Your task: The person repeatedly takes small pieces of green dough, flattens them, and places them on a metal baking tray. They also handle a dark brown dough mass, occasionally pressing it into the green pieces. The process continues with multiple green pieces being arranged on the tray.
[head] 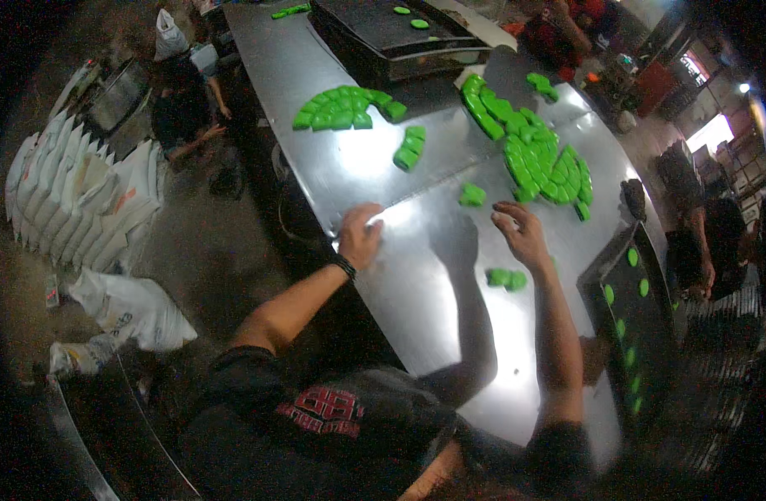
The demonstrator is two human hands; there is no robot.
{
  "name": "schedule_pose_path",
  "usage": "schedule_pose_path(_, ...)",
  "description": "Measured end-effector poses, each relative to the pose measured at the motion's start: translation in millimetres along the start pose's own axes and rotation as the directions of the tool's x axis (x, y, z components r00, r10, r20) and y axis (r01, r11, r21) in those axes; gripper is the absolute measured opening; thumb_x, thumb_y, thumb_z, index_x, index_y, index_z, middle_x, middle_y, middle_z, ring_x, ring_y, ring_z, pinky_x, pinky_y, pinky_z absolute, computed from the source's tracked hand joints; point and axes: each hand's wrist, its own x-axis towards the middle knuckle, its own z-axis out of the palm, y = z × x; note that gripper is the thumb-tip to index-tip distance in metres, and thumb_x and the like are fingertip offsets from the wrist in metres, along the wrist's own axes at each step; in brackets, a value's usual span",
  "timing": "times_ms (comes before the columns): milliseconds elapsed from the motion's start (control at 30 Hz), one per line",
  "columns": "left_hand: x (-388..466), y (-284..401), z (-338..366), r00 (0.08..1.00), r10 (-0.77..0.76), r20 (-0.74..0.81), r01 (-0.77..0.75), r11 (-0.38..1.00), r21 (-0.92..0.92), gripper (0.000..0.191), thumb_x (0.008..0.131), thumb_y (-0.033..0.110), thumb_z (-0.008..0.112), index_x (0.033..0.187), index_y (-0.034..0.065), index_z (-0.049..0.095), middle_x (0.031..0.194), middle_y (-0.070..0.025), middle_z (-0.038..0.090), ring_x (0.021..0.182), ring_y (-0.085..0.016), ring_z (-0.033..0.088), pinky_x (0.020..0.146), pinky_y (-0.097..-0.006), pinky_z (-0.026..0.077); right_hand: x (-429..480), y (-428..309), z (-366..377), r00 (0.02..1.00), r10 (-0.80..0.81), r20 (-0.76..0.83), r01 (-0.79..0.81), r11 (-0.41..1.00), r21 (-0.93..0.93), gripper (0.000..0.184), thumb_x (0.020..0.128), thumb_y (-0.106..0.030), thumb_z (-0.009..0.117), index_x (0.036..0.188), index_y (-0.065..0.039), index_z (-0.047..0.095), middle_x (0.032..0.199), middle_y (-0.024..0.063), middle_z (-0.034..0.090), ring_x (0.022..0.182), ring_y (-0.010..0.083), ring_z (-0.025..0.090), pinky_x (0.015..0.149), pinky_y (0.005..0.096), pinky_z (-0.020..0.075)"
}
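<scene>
My left hand [359,237] hovers at or rests on the left edge of the shiny metal table [414,269], its thumb apart from the fingers and nothing visible in it. My right hand [522,233] is over the table with curved, spread fingers, holding nothing. Just beyond its fingertips lies a small green dough piece [472,195]. Two blurred dough lumps [507,279] are beside my right wrist. A large cluster of green dough pieces [536,160] lies farther off. A fan-shaped group of dough pieces [334,108] sits at the far left, with a short strip [410,148] near it.
Dark trays with flat green dough discs stand at the far end [395,31] and along the right side [633,325]. Stacked white sacks [82,188] are on the floor at left. A person [182,113] is beyond them; other people [696,232] are at right.
</scene>
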Motion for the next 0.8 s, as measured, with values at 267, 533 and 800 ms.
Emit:
schedule_pose_path(267,185,-198,-114,0.981,-0.191,-0.031,0.16,0.714,0.682,0.073,0.088,0.057,0.04,0.137,0.0034,0.036,0.145,-0.0175,0.028,0.136,-0.04,0.016,0.108,-0.0579,0.011,192,-50,155,0.996,0.004,-0.091,-0.064,0.749,-0.659,0.075,0.089,-0.061,0.033,0.134,-0.001,0.043,0.148,0.0213,0.023,0.137,0.0419,0.013,0.112,0.0506,0.0086)
schedule_pose_path(533,295,-239,-131,0.862,-0.403,0.306,-0.08,0.489,0.869,0.081,0.088,0.062,0.035,0.145,0.0068,0.021,0.154,-0.0135,0.007,0.14,-0.04,0.003,0.109,-0.0604,0.003,306,-15,224,0.934,0.276,-0.229,-0.357,0.647,-0.674,0.076,0.09,-0.058,0.037,0.136,0.002,0.038,0.146,0.026,0.022,0.137,0.0456,0.011,0.11,0.0544,0.011)
schedule_pose_path(800,288,-233,-71,0.915,-0.082,0.395,0.02,0.987,0.159,0.074,0.082,0.026,0.059,0.143,0.0038,0.023,0.152,-0.0154,0.016,0.14,-0.035,0.012,0.111,-0.0539,0.008,348,-28,310,0.913,0.101,-0.395,-0.131,0.99,-0.049,0.056,0.084,-0.027,0.061,0.124,0.006,0.04,0.129,0.0284,0.044,0.12,0.0442,0.041,0.102,0.0472,0.0332)
